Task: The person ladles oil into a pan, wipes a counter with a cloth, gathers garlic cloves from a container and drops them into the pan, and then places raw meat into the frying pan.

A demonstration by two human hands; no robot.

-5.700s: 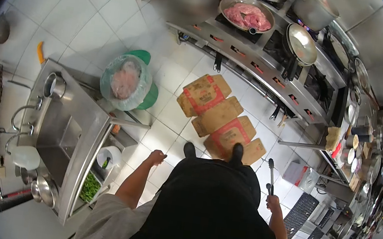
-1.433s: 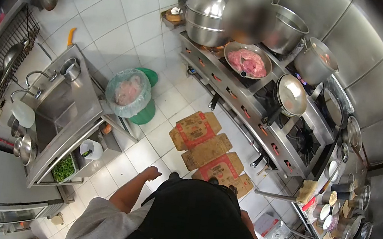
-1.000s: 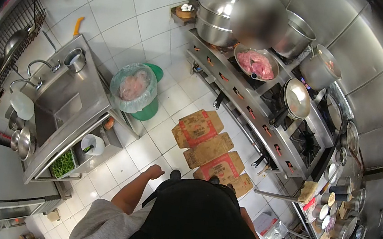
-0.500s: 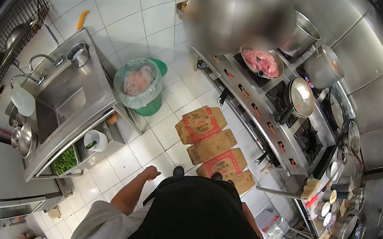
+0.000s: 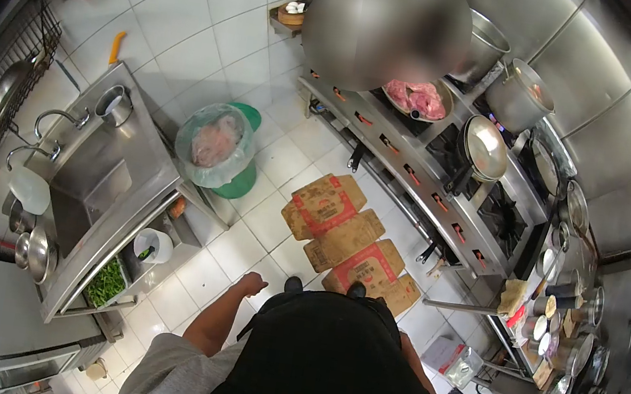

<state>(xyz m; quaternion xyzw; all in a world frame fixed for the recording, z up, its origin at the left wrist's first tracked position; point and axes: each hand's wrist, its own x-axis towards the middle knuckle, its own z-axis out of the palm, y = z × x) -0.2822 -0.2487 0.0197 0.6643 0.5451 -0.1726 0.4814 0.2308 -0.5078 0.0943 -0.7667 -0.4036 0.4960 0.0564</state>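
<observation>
My left hand (image 5: 253, 285) hangs over the white tiled floor, left of my black apron (image 5: 337, 361), its fingers curled and nothing visible in them. Of my right arm only the forearm shows at the apron's right edge; the hand is hidden. Flattened cardboard (image 5: 345, 241) with red print lies on the floor before my shoes. On the stove (image 5: 409, 162), raw pink meat (image 5: 418, 98) sits in a pan, partly covered by a blurred area. Stacked pans (image 5: 486, 147) stand to its right.
A green bin (image 5: 238, 182) with a clear liner stands between stove and sink (image 5: 91, 190). Under the sink counter are a white container (image 5: 153, 247) and a tray of greens (image 5: 107, 285). At right, a cluttered counter with small pots (image 5: 539, 327) juts out, a sponge (image 5: 512, 297) near its corner.
The right hand, seen earliest with tongs, has gone out of sight behind the apron. The view has turned and shifted; the blurred area by the meat pan has grown. My left hand stays much the same.
</observation>
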